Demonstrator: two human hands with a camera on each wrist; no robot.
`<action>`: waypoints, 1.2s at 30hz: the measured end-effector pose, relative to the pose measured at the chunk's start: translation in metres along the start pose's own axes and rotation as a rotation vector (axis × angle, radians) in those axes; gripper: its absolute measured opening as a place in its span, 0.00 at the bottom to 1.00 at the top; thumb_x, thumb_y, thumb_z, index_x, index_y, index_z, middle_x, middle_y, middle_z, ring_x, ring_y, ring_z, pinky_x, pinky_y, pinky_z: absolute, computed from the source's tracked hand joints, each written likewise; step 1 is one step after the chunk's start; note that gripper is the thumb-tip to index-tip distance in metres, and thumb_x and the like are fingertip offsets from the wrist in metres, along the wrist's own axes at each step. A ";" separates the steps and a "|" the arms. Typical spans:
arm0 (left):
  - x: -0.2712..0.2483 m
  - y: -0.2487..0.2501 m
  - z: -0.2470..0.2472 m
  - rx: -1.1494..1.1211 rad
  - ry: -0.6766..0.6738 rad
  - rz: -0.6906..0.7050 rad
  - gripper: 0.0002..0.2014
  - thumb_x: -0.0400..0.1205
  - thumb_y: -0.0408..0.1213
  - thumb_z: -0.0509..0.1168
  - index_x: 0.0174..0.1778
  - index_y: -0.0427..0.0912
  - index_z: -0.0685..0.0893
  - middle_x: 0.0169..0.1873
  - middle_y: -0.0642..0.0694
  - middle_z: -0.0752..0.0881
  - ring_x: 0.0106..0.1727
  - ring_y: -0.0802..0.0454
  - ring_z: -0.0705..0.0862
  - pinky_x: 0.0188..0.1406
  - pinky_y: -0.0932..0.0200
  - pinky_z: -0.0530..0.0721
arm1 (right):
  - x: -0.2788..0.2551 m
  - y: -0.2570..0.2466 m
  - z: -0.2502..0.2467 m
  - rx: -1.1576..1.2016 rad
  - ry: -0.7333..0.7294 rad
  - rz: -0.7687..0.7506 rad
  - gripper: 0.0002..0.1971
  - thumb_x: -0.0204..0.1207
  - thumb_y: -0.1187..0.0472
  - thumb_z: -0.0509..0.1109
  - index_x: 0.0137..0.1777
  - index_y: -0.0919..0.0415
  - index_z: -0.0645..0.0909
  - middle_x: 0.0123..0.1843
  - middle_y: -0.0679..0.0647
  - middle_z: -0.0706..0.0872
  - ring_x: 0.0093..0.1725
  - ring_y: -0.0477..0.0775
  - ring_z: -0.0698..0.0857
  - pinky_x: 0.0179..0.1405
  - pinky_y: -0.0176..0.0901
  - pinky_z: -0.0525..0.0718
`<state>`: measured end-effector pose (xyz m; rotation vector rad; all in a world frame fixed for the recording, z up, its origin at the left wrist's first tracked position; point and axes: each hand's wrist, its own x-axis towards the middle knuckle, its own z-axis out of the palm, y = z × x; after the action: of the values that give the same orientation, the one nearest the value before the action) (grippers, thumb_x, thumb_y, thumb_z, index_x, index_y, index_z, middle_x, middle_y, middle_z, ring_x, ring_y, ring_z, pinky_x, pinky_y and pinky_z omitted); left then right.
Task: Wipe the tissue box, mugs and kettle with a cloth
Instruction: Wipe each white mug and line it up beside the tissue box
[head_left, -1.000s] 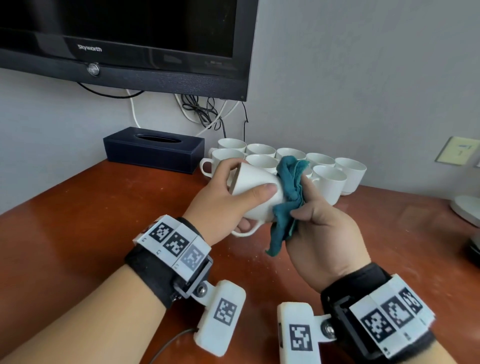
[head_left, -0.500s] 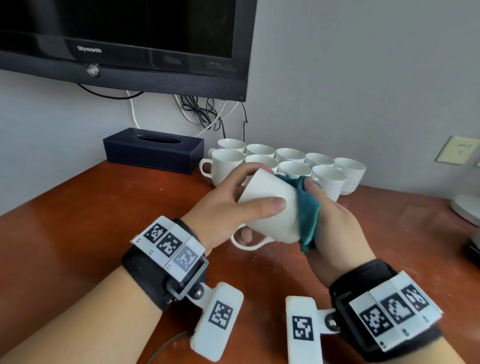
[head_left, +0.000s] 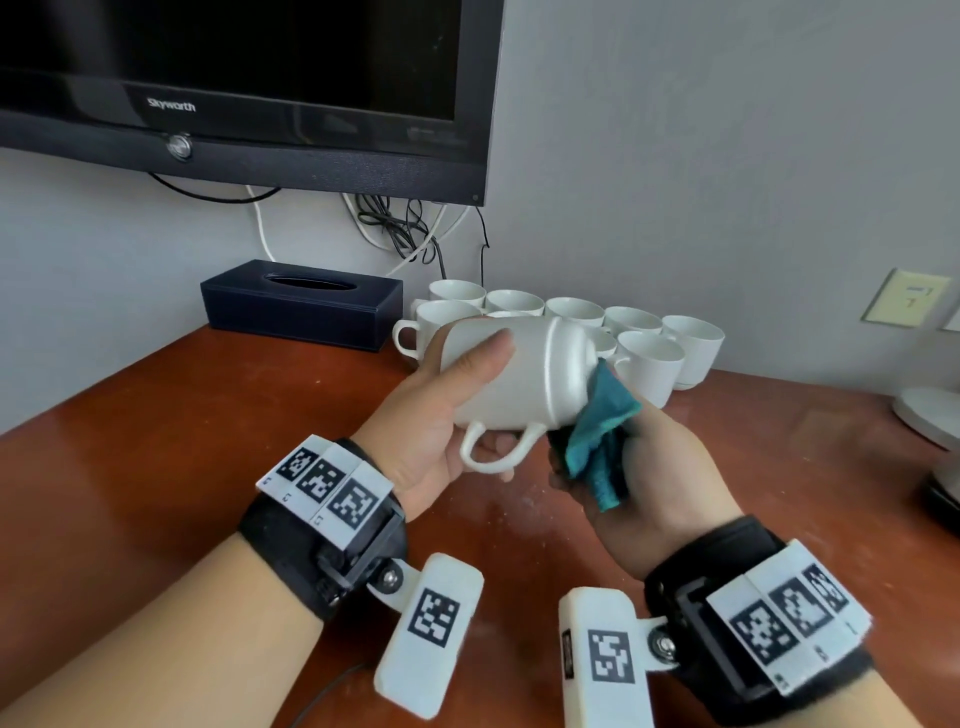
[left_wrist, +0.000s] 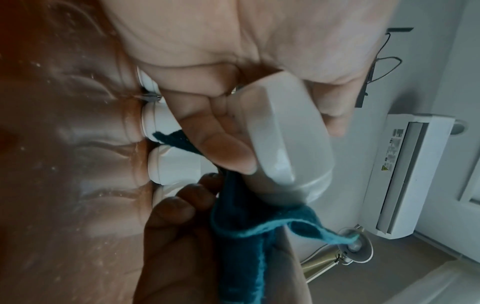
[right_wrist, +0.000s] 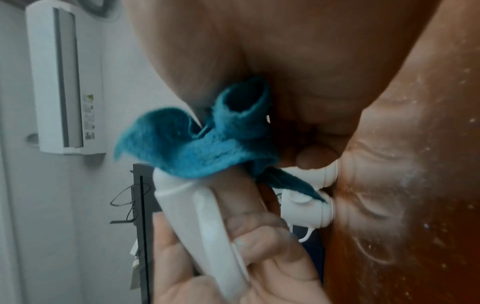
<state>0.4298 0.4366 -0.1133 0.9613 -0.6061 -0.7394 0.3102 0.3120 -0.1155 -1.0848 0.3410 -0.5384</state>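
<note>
My left hand (head_left: 457, 410) grips a white mug (head_left: 524, 382) held on its side above the table, handle hanging down, base pointing right. My right hand (head_left: 634, 467) holds a teal cloth (head_left: 597, 436) bunched against the mug's base end. In the left wrist view my fingers curl round the mug (left_wrist: 283, 133), with the cloth (left_wrist: 249, 226) below it. The right wrist view shows the cloth (right_wrist: 207, 144) pressed on the mug (right_wrist: 197, 216). A dark blue tissue box (head_left: 301, 304) sits at the back left. Several white mugs (head_left: 649, 364) stand grouped behind my hands.
A brown wooden table (head_left: 182, 441) carries everything. A black television (head_left: 249, 83) hangs on the wall above, with cables (head_left: 400, 228) dangling behind the mugs. A white round base (head_left: 930, 421) and a dark object (head_left: 943, 493) sit at the right edge.
The left hand has turned the mug so its base faces right and its handle hangs down. The right hand with the cloth has moved from the mug's side to its base end.
</note>
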 end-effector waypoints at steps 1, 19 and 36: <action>0.001 0.000 -0.001 -0.003 0.010 -0.006 0.35 0.74 0.54 0.74 0.77 0.46 0.80 0.48 0.37 0.87 0.33 0.46 0.89 0.22 0.53 0.85 | -0.001 0.000 0.002 0.027 -0.036 0.001 0.15 0.92 0.57 0.59 0.50 0.58 0.86 0.29 0.51 0.85 0.27 0.48 0.83 0.32 0.44 0.81; 0.002 0.004 -0.004 0.013 -0.005 -0.050 0.36 0.72 0.60 0.74 0.74 0.44 0.84 0.39 0.42 0.89 0.29 0.46 0.84 0.19 0.57 0.80 | -0.010 -0.002 0.011 0.176 -0.197 -0.031 0.13 0.80 0.57 0.70 0.58 0.64 0.88 0.47 0.60 0.92 0.41 0.56 0.92 0.37 0.45 0.90; 0.003 0.002 -0.005 0.079 -0.016 -0.050 0.32 0.73 0.56 0.76 0.73 0.48 0.83 0.41 0.39 0.88 0.21 0.48 0.75 0.21 0.58 0.80 | -0.005 0.005 0.007 0.202 -0.153 -0.014 0.18 0.82 0.52 0.70 0.66 0.63 0.85 0.57 0.63 0.93 0.51 0.59 0.93 0.45 0.48 0.92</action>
<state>0.4361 0.4376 -0.1140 1.0469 -0.6311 -0.7727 0.3108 0.3220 -0.1173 -0.9267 0.1418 -0.4881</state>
